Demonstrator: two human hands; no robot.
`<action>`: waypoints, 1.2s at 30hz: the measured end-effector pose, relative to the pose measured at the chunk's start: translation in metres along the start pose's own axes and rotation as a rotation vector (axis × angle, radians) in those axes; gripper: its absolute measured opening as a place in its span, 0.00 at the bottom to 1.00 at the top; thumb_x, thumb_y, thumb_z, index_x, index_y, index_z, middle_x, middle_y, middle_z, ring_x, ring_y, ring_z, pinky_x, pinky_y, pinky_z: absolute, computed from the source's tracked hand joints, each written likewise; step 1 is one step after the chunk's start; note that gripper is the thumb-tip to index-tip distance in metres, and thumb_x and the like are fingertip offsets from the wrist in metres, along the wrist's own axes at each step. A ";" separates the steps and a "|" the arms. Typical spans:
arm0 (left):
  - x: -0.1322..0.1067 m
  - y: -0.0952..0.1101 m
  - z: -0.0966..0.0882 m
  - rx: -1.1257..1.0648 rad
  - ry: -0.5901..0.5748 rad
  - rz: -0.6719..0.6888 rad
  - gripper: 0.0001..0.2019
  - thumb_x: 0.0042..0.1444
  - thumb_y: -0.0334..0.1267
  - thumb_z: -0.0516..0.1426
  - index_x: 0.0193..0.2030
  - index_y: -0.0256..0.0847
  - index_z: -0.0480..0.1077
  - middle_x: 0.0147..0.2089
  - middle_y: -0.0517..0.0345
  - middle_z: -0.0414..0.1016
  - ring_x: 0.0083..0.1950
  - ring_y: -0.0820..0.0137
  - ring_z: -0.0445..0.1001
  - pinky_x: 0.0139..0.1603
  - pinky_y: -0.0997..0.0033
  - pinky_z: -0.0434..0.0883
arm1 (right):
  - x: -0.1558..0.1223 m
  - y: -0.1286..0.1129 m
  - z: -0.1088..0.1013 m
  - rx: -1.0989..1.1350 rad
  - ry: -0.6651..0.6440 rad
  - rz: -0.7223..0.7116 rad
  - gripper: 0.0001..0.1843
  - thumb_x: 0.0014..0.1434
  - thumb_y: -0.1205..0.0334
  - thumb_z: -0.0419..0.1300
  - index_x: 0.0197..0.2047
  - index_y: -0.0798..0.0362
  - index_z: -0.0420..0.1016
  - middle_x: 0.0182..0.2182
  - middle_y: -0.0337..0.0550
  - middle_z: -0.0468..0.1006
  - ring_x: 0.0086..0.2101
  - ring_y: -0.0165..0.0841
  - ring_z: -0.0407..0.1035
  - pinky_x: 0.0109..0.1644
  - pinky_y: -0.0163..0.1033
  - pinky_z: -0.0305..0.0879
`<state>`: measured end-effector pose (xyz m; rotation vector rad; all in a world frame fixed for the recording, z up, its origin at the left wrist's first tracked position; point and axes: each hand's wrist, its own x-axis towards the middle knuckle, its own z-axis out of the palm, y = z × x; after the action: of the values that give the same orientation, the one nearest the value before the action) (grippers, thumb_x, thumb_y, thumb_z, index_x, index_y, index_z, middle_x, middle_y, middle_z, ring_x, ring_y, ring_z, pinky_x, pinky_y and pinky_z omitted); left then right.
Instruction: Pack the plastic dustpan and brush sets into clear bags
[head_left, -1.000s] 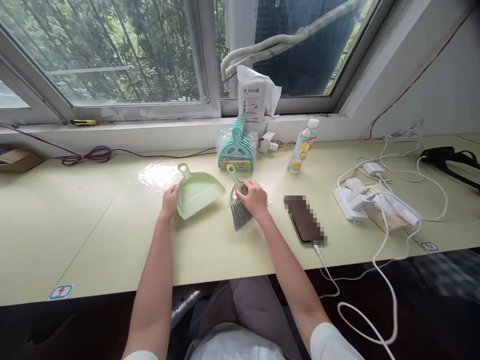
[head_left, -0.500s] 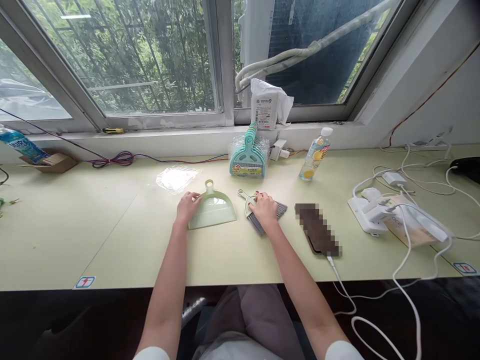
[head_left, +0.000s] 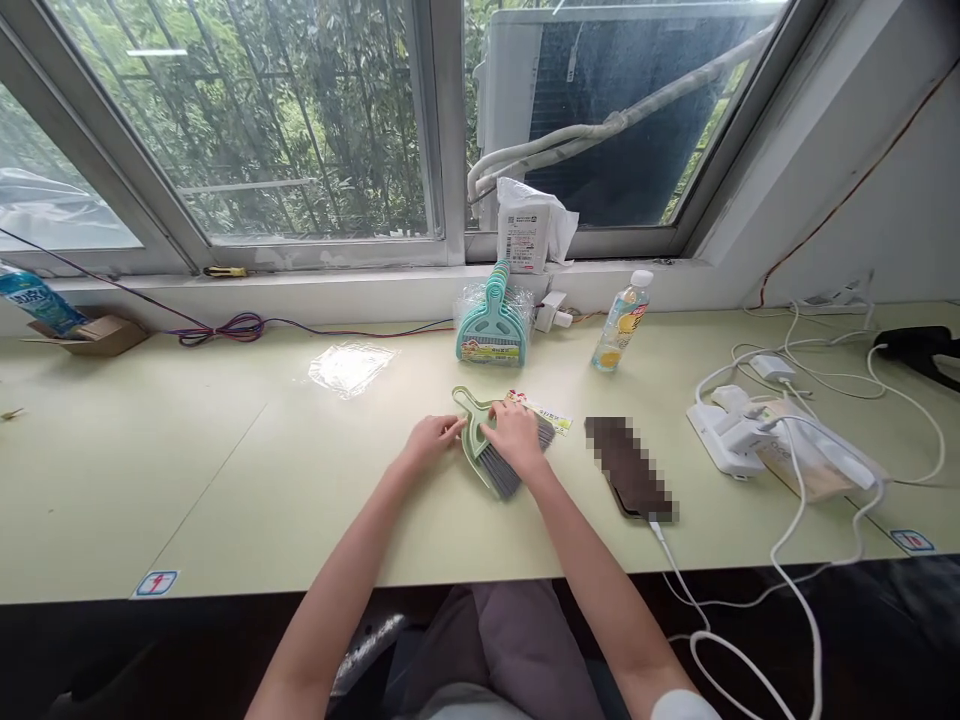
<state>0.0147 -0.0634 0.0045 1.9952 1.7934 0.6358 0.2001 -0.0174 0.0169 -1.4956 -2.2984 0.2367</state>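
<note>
The pale green dustpan (head_left: 475, 470) lies under the small hand brush (head_left: 499, 472), with its rim showing along the brush's left side. My left hand (head_left: 433, 442) pinches the dustpan's left edge between thumb and fingers. Over the brush's green body, my right hand (head_left: 517, 438) is closed and hides part of it. The grey bristles point toward the lower right. A printed card label (head_left: 553, 416) sticks out behind my right fingers. Both handle ends lie together at the upper left of the brush.
Behind stands a wrapped stack of teal dustpan sets (head_left: 492, 325). A drink bottle (head_left: 622, 322) and a phone (head_left: 630, 470) are to the right, near a power strip (head_left: 724, 440) with white cables. Clear plastic film (head_left: 351, 368) lies at the left.
My left hand has moved right with the dustpan, bringing it from beside the brush to beneath it. My right hand remains on the brush, and the card label shows more.
</note>
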 end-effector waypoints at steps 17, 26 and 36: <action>0.013 -0.024 0.006 0.467 0.232 0.429 0.15 0.62 0.26 0.49 0.51 0.41 0.71 0.51 0.45 0.73 0.57 0.60 0.71 0.54 0.60 0.70 | 0.001 -0.008 0.013 0.212 -0.074 -0.060 0.06 0.60 0.58 0.60 0.36 0.51 0.77 0.40 0.43 0.77 0.41 0.35 0.72 0.42 0.37 0.62; 0.014 -0.031 0.010 0.120 0.230 0.298 0.14 0.59 0.26 0.53 0.46 0.44 0.75 0.51 0.47 0.74 0.54 0.60 0.74 0.55 0.61 0.72 | 0.004 -0.010 0.020 0.210 -0.083 0.016 0.06 0.55 0.58 0.62 0.34 0.50 0.78 0.40 0.42 0.77 0.37 0.35 0.72 0.38 0.36 0.60; 0.017 0.006 0.023 -0.996 -0.041 -0.201 0.31 0.59 0.53 0.55 0.67 0.44 0.59 0.62 0.45 0.68 0.60 0.54 0.70 0.55 0.55 0.71 | 0.010 -0.008 0.013 0.505 0.274 0.161 0.09 0.59 0.54 0.60 0.37 0.50 0.74 0.40 0.42 0.77 0.38 0.34 0.72 0.42 0.37 0.65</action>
<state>0.0346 -0.0464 -0.0096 1.1231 1.2231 1.1163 0.1844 -0.0108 0.0096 -1.3474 -1.7376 0.5709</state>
